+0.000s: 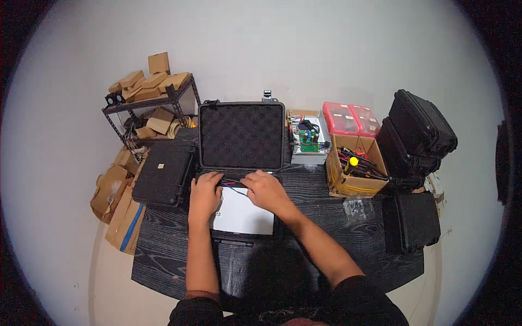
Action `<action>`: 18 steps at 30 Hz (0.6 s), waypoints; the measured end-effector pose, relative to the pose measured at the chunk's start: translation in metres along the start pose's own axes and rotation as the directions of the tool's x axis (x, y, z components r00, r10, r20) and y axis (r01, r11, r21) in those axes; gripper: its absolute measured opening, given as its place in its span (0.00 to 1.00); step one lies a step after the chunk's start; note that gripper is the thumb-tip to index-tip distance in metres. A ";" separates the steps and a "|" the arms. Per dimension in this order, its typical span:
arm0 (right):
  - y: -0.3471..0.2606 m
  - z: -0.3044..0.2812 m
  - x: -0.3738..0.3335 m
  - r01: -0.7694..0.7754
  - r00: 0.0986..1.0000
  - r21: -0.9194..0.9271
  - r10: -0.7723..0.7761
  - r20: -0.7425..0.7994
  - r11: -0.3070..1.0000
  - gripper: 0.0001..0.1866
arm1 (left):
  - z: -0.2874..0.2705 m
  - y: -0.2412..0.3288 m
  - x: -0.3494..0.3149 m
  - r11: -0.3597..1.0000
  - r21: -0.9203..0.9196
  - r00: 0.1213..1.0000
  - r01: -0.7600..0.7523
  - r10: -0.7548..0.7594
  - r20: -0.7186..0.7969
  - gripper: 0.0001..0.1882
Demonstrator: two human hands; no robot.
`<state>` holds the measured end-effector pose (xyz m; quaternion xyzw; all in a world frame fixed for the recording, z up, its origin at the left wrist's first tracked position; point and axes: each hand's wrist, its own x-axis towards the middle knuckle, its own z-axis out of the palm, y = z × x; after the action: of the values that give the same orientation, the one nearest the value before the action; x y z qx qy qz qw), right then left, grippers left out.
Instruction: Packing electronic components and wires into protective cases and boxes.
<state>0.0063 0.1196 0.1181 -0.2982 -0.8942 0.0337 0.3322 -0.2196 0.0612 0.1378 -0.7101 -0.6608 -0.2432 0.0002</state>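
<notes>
An open black hard case (pixel 278 228) lies in front of me, its lid (pixel 242 136) raised and lined with dark bumpy foam. A flat white panel (pixel 242 214) fills the lower half. Thin red and dark wires (pixel 231 185) run along the panel's far edge, between my hands. My left hand (pixel 205 196) is bent over the far left corner, fingers closed at the wires. From the right, my right hand (pixel 265 190) reaches over the same edge with curled fingers on the wires. Both sets of fingertips are partly hidden in the gap near the hinge.
Another black case (pixel 165 174) stands left, beside a shelf (pixel 147 102) of cardboard boxes. To the right are a white tray with a green circuit board (pixel 310 142), red plastic boxes (pixel 350 119), a carton (pixel 356 185) holding cables and a yellow-capped tool, a clear packet (pixel 359 208), and stacked black cases (pixel 416 133).
</notes>
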 end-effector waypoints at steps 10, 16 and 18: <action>0.012 0.014 0.006 -0.013 0.999 -0.001 0.013 0.035 1.000 0.16 | 0.000 0.009 0.001 0.996 0.069 0.996 0.064 -0.060 -0.066 0.21; -0.004 -0.009 -0.005 0.075 0.990 -0.053 -0.080 -0.113 0.996 0.13 | 0.007 0.002 -0.002 0.993 0.093 0.996 0.071 -0.065 -0.062 0.19; -0.008 -0.015 -0.016 -0.201 0.941 -0.064 0.174 -0.290 0.978 0.12 | 0.007 0.005 -0.003 0.992 0.118 0.996 0.054 -0.046 -0.072 0.19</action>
<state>0.0211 0.1022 0.1224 -0.3988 -0.8056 -0.0194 0.4377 -0.2125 0.0596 0.1320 -0.6832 -0.6912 -0.2278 0.0596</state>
